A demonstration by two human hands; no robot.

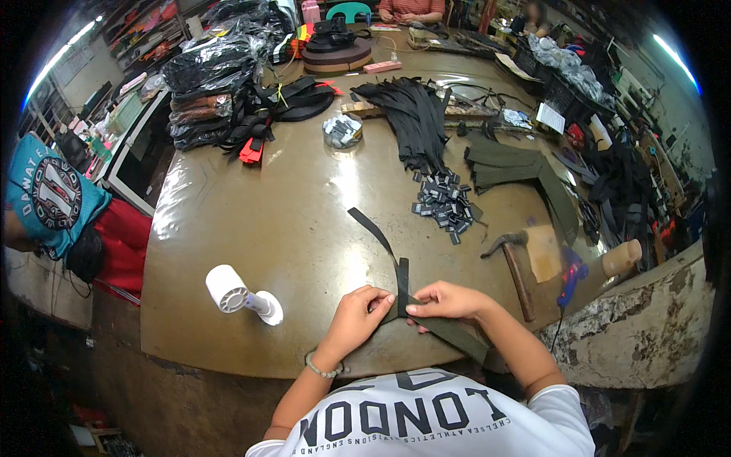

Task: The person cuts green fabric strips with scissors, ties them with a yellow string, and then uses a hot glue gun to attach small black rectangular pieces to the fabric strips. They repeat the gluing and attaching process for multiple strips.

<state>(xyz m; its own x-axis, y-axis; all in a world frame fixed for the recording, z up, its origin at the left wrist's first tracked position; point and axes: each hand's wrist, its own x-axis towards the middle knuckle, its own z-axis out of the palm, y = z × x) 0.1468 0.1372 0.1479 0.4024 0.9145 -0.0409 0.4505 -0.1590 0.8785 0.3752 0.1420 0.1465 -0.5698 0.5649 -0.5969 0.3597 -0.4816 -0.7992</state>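
Note:
Near the table's front edge, my left hand (362, 312) pinches an olive-green webbing strap (455, 338) at the point where a narrow black strap (403, 283) crosses it. My right hand (443, 300) grips the same spot from the other side, its thumb lying by the black strap. The black strap runs up and away from me, and its loose end bends to the left on the table. The olive strap slants down to the right, below my right hand. Fingers partly hide the place where the two straps meet.
A white handheld fan (232, 291) stands to the left. Rightward lie a hammer (519, 278), a blue glue gun (571, 280) and olive strips (509, 169). Ahead are small dark labels (444, 204), black strips (417, 122) and a tub (343, 132). One person (57, 206) is at left.

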